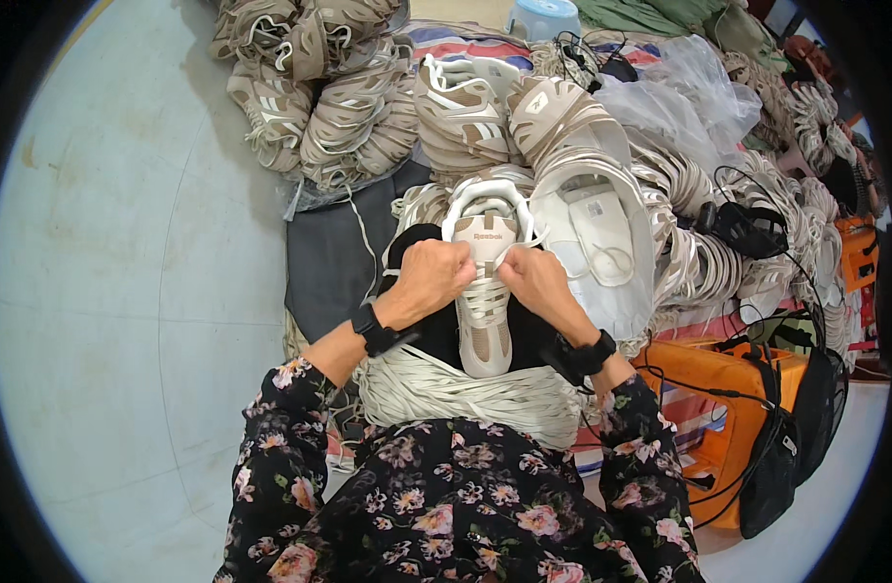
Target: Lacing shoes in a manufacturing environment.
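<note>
A beige and white sneaker [486, 330] lies on my lap, toe toward me, over a black cloth [436, 335]. My left hand [429, 275] and my right hand [533, 279] both pinch the white lace at the upper eyelets, just below the tongue. A thick bundle of white laces [465, 394] lies across my lap under the shoe. Both wrists wear black bands.
Piles of beige shoe uppers [329, 97] are heaped ahead and to the right. A clear plastic bag holding white insoles [596, 228] sits beside the shoe. An orange stool [723, 389] with black cables and a black bag [771, 466] stands at right. Grey floor [125, 291] spreads left.
</note>
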The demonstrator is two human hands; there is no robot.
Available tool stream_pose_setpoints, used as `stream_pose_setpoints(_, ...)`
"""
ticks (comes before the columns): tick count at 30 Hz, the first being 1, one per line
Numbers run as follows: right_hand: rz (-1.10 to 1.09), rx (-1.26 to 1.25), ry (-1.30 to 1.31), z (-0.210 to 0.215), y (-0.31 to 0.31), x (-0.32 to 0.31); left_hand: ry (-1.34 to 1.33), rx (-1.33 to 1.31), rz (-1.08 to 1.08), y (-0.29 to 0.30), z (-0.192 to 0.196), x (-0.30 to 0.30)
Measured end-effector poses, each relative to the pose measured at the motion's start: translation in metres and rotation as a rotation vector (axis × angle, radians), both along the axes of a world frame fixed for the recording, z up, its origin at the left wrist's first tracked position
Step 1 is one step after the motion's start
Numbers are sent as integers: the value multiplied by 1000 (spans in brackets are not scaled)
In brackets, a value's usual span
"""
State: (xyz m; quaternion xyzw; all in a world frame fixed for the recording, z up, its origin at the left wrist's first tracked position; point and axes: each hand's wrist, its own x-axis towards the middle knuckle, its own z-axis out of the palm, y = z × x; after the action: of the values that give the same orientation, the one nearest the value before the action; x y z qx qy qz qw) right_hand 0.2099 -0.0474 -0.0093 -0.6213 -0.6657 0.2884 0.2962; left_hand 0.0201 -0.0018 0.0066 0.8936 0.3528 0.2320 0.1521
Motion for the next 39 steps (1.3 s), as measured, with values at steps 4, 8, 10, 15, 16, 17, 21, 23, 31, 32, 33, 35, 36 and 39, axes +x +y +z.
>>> stream_pose_setpoints(4,106,-327,283,-4,14,11,-484,-1417,310,4,25,1)
stream_pose_setpoints(8,85,-359,280,-7,16,10,-675,-1796,253,13,12,-18)
stream_pose_setpoints(10,82,-332,184,-3,12,11,-605,-1641,289,3,7,-21)
stream_pose_setpoints(15,-9,-223,289,8,-13,4,-403,-1276,249,0,12,-43)
stream_pose_setpoints(16,-58,-77,199,13,-18,4,-454,-1279,267,-2,15,-50)
stream_pose_setpoints(17,-49,-81,199,19,-17,6,-459,-1279,276,-1,15,-56)
stream_pose_setpoints(21,80,537,-275,41,-5,10,-175,-972,193,-1,-1,-72)
stream_pose_setpoints(23,190,584,-349,34,7,12,-249,-1001,140,-8,-6,-66)
stream_pose_setpoints(31,355,414,-397,29,-3,21,-234,-889,107,-1,5,-66)
stream_pose_setpoints(32,313,205,-380,30,-6,26,-237,-928,153,-3,7,-72)
stream_pose_setpoints(33,312,206,-380,31,-6,32,-237,-927,153,-4,9,-80)
stream_pose_setpoints(35,300,-56,-41,36,-5,54,-182,-854,118,-3,14,-93)
stream_pose_setpoints(36,321,37,84,37,-4,68,-155,-887,133,-4,22,-102)
stream_pose_setpoints(39,283,-122,7,83,-11,119,-78,-864,215,-18,32,-162)
